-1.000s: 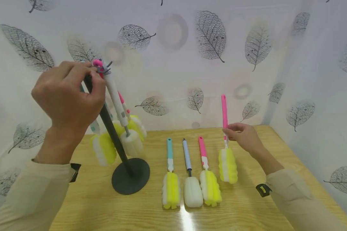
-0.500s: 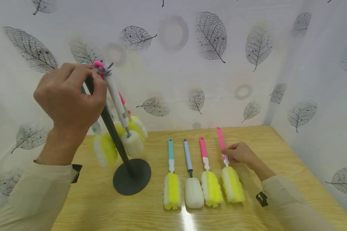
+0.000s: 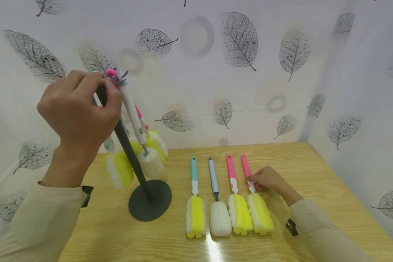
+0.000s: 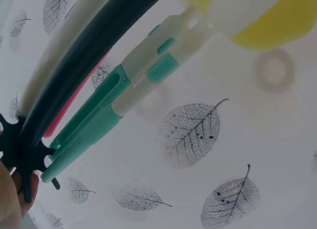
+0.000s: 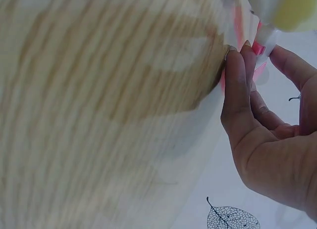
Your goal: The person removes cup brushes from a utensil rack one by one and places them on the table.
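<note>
My left hand (image 3: 82,105) grips the top of a black rack stand (image 3: 124,142), where hooks stick out. Sponge brushes hang there: a white-handled one with a white head (image 3: 150,162), and yellow-and-white ones with teal or pink handles. The left wrist view shows the hooked top (image 4: 27,145) and two teal handles (image 4: 94,115) close together. My right hand (image 3: 270,180) pinches a pink-handled sponge brush (image 3: 260,213) low on its handle, at the right end of a row on the table. In the right wrist view, thumb and fingers close on its pink-and-white neck (image 5: 260,48).
To the left of the held brush lie a pink-handled sponge brush (image 3: 240,213), a blue-handled one with a white head (image 3: 220,218) and a teal-handled one (image 3: 195,216). The stand's round base (image 3: 150,205) rests on the wooden table (image 3: 314,174). Leaf-printed cloth (image 3: 196,91) rises behind.
The right hand has lowered the pink-handled brush from upright above the table to lying beside the other pink one, its handle end shifting left. The left hand stays at the stand's top.
</note>
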`<state>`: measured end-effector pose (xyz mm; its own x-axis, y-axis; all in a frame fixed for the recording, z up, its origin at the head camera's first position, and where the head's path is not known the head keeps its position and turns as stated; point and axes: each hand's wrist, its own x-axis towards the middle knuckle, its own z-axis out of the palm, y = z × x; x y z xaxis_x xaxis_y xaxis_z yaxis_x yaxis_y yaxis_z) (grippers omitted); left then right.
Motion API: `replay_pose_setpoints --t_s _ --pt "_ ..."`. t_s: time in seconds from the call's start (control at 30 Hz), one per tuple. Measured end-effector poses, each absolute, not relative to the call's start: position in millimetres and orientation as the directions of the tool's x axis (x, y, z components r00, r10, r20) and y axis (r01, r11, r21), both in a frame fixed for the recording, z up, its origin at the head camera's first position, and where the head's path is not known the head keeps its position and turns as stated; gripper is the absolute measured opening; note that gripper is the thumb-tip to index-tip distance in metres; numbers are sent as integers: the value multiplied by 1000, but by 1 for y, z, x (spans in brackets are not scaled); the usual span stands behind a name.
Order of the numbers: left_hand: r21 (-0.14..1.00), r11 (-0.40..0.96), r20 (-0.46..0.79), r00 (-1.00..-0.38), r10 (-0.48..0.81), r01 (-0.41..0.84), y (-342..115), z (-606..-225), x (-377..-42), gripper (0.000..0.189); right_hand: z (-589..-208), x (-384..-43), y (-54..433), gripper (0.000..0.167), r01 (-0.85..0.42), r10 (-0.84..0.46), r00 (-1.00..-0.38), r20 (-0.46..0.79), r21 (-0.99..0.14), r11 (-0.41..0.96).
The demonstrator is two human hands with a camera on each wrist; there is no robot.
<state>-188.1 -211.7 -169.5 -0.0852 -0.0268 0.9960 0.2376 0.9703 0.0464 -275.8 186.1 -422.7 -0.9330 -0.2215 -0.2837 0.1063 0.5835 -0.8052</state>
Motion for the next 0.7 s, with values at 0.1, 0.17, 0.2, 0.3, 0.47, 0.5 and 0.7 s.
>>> replay_pose_setpoints --t_s 0.1,0.17,0.2,0.3,0.47,0.5,0.7 --pt "48 970 996 -83 -28 240 -211 -170 -188 38 -424 -276 186 33 106 -227 -930 -290 -801 589" --pt "44 971 996 -91 -23 236 -212 -170 -188 38 -424 -276 187 32 102 -237 -927 -292 -801 590" --pt "41 971 995 -96 -19 234 -212 -170 -188 39 -425 -275 187 32 101 -239 -926 -293 -801 590" --pt "32 973 994 -111 -7 228 -212 -168 -187 40 -423 -275 187 32 93 -247 -925 -290 -801 591" --pt "20 974 991 -134 11 228 -211 -167 -184 41 -423 -274 186 32 95 -244 -924 -294 -795 599" --pt "15 974 990 -141 18 226 -211 -166 -183 41 -423 -274 187 32 97 -243 -924 -295 -797 596" --pt "-25 978 983 -175 62 207 -209 -164 -178 43 -419 -276 192 36 12 -232 -953 -196 -787 616"
